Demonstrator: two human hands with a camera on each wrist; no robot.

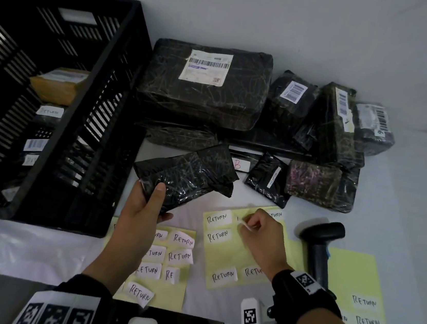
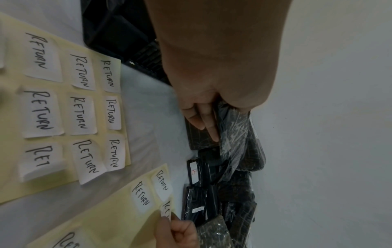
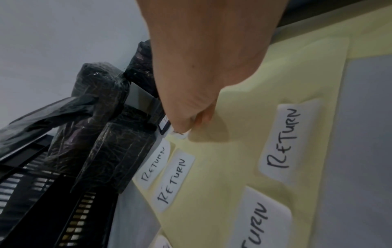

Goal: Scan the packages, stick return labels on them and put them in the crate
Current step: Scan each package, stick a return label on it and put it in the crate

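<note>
Black, crinkled package (image 1: 186, 174) wrapped in glossy clear film, held above the tabletop (image 1: 404, 201) at frame centre, gripped by left hand (image 1: 141, 212) with thumb on top. Right hand (image 1: 260, 232) pinching a white RETURN label (image 1: 243, 224) at the yellow sheet (image 1: 233, 255). Black crate (image 1: 121, 113) at left. In left wrist view only: fingers (image 2: 208, 129) under package. In right wrist view only: label corner lifted.

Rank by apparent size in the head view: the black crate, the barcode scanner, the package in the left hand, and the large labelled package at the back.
1. black crate
2. large labelled package
3. package in the left hand
4. barcode scanner, though it looks close to that package.
</note>
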